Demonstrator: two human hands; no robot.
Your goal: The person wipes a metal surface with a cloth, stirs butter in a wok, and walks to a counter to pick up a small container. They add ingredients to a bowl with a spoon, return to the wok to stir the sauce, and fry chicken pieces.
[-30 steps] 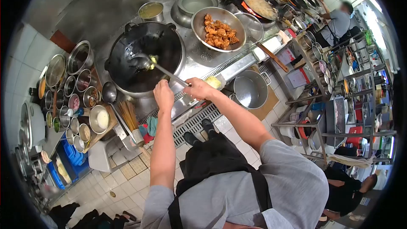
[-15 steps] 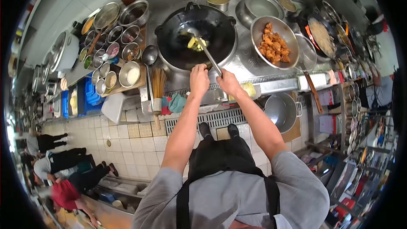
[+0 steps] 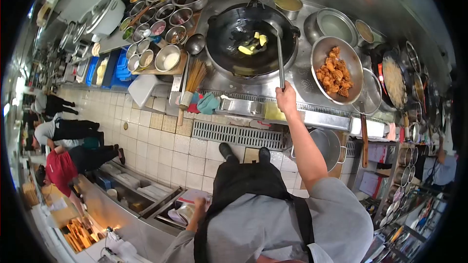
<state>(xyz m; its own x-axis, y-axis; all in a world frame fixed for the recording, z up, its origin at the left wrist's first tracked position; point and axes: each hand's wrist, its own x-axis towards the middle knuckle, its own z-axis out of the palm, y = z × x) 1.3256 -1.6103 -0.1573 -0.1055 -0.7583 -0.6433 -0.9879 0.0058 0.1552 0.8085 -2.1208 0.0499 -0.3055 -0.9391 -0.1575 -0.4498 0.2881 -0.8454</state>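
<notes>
My right hand (image 3: pixel 285 98) is closed around the end of a long-handled metal wok spatula (image 3: pixel 281 63). The tool's head rests at the right inner wall of a black wok (image 3: pixel 229 61) on the stove. A few pale yellow food pieces (image 3: pixel 245 49) lie in the wet, shiny bottom of the wok, apart from the spatula. Down at my left side, my left hand (image 3: pixel 199 208) hangs beside an open drawer-like bin (image 3: pixel 168 213) with a white bundle (image 3: pixel 183 213) in it. Its fingers are too small and blurred to read.
Right of the wok stands a bowl of fried brown pieces (image 3: pixel 335 75). A ladle (image 3: pixel 195 44) and a bamboo brush (image 3: pixel 195 75) lie on the left, near several seasoning bowls (image 3: pixel 168 58). Flames show under a pan (image 3: pixel 393 82). Co-workers (image 3: pixel 62 168) stand behind at left.
My left hand has left the wok's near rim and dropped back to my left side. The spatula has swung right, away from the yellow pieces, which now lie spread apart. My view has turned.
</notes>
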